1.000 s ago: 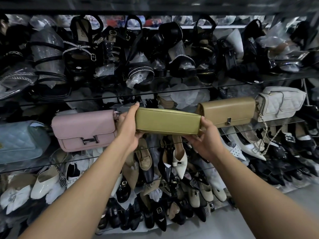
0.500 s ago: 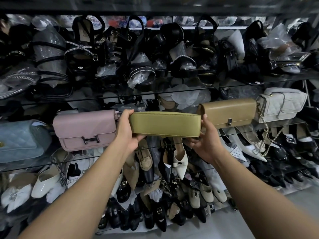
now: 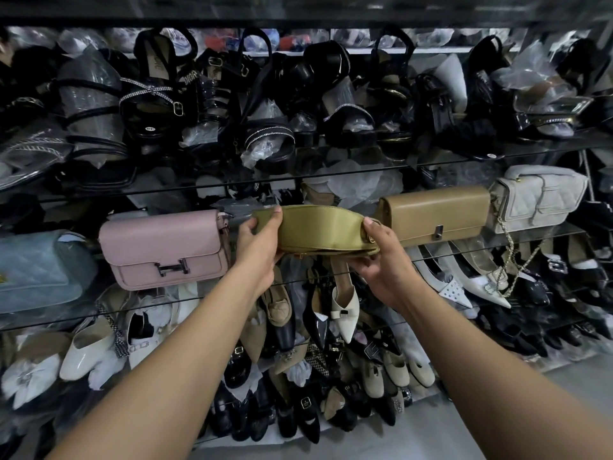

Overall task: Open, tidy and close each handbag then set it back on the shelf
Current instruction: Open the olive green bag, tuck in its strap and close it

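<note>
Olive-green handbag (image 3: 318, 230): a soft fabric bag held lengthwise at the level of the middle glass shelf (image 3: 464, 247), in the gap between two other bags. Its broad side faces the camera and bows upward in the middle. Whether it touches the glass cannot be told.
Left hand (image 3: 257, 242): grips the bag's left end, with the thumb laid over the top edge and the other fingers curled round behind, mostly hidden.
Right hand (image 3: 381, 257): holds the bag's right end, with the thumb pressed against the end by a small gold fitting. The fingers are tucked under the lower edge, and how they lie there cannot be told.
Pink leather handbag (image 3: 166, 247): stands on the same shelf just left of the left hand, flap shut, a dark metal H-shaped clasp at the front.
Tan leather handbag (image 3: 434, 212): stands just right of the right hand, flap down, with a small metal clasp.
White quilted handbag (image 3: 537, 197): toward the shelf's right end, touching the tan one, its chain hanging over the front edge.
Pale blue quilted handbag (image 3: 36, 263): at the shelf's left end, blurred.
Upper shelf: black strappy sandals (image 3: 156, 94), many stuffed with clear plastic.
Lower shelves: crowded cream, beige and black pointed shoes (image 3: 345, 307).
</note>
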